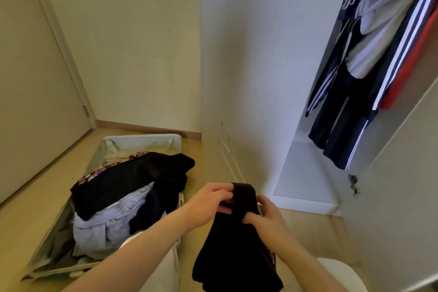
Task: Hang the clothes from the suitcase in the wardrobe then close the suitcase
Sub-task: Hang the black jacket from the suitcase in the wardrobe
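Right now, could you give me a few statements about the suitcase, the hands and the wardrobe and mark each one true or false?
1. Both hands, left hand and right hand, hold the black garment. True.
2. The suitcase is closed. False: it lies open on the floor.
3. The suitcase has been emptied. False: dark clothes and a pale garment are in it.
4. Striped dark clothes hang in the wardrobe. True.
5. A red garment hangs beside them. True.
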Demonstrator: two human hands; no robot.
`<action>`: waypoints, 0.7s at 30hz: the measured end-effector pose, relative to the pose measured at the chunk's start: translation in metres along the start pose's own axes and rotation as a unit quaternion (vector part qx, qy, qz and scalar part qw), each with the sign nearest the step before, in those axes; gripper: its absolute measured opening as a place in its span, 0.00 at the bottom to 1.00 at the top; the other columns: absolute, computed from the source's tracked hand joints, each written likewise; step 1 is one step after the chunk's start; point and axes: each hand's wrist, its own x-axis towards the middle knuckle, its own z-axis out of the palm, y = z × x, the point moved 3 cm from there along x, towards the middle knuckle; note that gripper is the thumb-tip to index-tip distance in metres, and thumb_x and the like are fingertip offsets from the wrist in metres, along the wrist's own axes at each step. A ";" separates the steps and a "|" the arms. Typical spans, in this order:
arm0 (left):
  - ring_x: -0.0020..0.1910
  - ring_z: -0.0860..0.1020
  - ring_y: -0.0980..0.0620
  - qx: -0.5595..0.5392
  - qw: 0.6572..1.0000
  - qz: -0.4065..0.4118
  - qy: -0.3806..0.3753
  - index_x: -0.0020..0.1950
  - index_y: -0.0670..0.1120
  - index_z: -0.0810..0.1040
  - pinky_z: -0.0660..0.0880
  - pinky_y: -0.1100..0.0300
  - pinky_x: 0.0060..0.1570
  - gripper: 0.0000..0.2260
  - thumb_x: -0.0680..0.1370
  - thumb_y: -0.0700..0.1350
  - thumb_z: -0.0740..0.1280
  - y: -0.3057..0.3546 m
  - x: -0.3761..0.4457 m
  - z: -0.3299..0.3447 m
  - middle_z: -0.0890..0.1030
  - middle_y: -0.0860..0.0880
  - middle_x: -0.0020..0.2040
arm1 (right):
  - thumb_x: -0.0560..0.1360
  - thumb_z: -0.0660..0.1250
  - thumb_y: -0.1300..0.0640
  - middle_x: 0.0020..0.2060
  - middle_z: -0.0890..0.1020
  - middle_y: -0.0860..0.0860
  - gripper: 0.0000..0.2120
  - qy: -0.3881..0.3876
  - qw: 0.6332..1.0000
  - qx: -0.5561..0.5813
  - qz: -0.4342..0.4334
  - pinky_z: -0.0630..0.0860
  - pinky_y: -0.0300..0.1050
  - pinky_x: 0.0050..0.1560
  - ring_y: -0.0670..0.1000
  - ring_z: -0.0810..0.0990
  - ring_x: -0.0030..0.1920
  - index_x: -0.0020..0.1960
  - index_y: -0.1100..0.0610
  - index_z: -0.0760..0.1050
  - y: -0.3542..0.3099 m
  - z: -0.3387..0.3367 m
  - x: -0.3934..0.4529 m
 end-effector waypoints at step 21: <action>0.62 0.78 0.45 0.459 0.853 -0.244 -0.038 0.66 0.43 0.76 0.76 0.53 0.61 0.15 0.80 0.42 0.63 -0.148 0.079 -0.069 0.78 0.44 0.64 | 0.59 0.62 0.63 0.32 0.75 0.56 0.09 0.036 0.980 0.167 -0.106 0.77 0.43 0.34 0.52 0.78 0.35 0.39 0.65 0.70 -0.014 -0.028 0.018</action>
